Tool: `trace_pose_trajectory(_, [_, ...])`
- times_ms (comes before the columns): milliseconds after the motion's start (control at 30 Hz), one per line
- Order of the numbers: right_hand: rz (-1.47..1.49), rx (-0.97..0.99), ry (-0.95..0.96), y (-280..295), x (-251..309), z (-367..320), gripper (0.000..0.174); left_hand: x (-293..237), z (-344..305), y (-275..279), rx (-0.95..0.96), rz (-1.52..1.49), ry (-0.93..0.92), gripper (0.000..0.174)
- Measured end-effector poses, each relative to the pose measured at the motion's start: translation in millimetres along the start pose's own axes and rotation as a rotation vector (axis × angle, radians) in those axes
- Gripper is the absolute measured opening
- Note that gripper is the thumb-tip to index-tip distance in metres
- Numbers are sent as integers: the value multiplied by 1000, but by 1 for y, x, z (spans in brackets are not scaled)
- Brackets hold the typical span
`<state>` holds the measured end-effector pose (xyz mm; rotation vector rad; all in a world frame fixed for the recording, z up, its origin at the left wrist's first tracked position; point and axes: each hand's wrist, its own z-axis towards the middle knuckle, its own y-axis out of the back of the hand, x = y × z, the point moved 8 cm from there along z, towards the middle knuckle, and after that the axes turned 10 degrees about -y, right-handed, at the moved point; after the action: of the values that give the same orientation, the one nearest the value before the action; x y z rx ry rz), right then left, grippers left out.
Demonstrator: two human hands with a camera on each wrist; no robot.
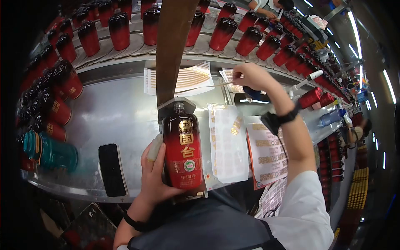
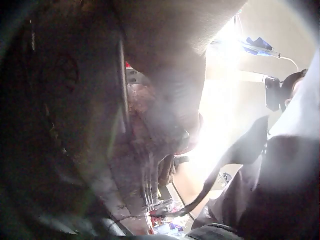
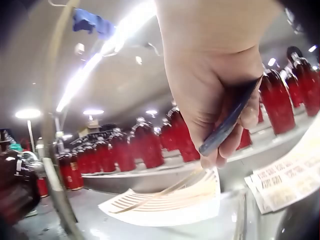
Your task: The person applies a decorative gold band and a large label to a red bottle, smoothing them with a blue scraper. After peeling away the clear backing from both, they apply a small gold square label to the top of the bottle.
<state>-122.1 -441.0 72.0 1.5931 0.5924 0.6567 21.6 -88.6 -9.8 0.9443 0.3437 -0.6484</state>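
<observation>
A red-and-black bottle (image 1: pixel 182 156) with gold characters lies in front of the person. The left hand (image 1: pixel 155 175) grips its lower left side, with a pale finger cot (image 1: pixel 155 148) on one finger. In the left wrist view the work is dark and mostly hidden. Above a sheet of curved gold strip labels (image 1: pixel 193 79), the right hand (image 1: pixel 255 78) pinches the end of a thin gold strip label (image 1: pixel 223 85) between its fingertips. A dark blue flat tool (image 3: pixel 227 127) is tucked in the same hand. The strip stretches leftward over the sheet.
A brown post (image 1: pixel 171 46) rises behind the bottle. White label sheets (image 1: pixel 231 162) lie to the right, beside a printed sheet (image 1: pixel 268 154). A phone (image 1: pixel 112 168) and a teal jug (image 1: pixel 56 152) are at left. Several bottles (image 1: pixel 118 31) line the conveyor behind.
</observation>
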Motion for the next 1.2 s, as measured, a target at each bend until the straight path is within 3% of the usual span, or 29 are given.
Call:
trace_pose_trajectory(133, [-178, 4, 66, 64, 69, -106, 10, -16, 4, 13, -44, -170, -29, 125])
trace_pose_trajectory(167, [-166, -78, 146, 76, 90, -133, 8, -26, 11, 20, -2, -138, -45, 120])
trace_pose_trajectory(233, [-210, -66, 255, 86, 129, -174, 12, -44, 27, 35, 46, -109, -67, 114])
trace_pose_trajectory(300, [-299, -22, 391, 82, 166, -207, 15, -75, 50, 52, 5, -60, -197, 94])
trace_pose_trajectory(333, [-238, 9, 434, 83, 182, -217, 13, -92, 62, 59, -27, -103, -208, 76])
trace_pose_trajectory(433, [-108, -11, 533, 77, 211, -231, 13, -112, 70, 49, -29, -153, -234, 67])
trace_pose_trajectory(467, [-54, -58, 571, 76, 217, -235, 14, -117, 71, 49, -112, -138, -232, 54])
trace_pose_trajectory(633, [33, -133, 594, 58, 220, -236, 16, -113, 56, 44, -137, -117, -220, 39])
trace_pose_trajectory(833, [594, -257, 394, 24, 181, -212, 35, -102, 42, 46, -115, -20, -104, 18])
trace_pose_trajectory(900, [744, -129, 225, 5, 167, -202, 44, -95, 34, 42, -94, -24, -150, 7])
trace_pose_trajectory(967, [1023, -69, 277, -17, 166, -204, 47, -98, 31, 43, -113, -22, -158, 6])
trace_pose_trajectory(1033, [1533, 248, 283, -40, 183, -213, 44, -100, 32, 37, -137, -84, -159, 4])
trace_pose_trajectory(1067, [1692, 320, 243, -48, 190, -218, 34, -95, 32, 34, -171, -138, -133, 3])
trace_pose_trajectory(1167, [1593, 419, 254, -65, 202, -218, 26, -87, 30, 30, -215, -296, -60, 2])
trace_pose_trajectory(1200, [1620, 348, 241, -60, 200, -220, 17, -84, 29, 29, -236, -343, -48, 3])
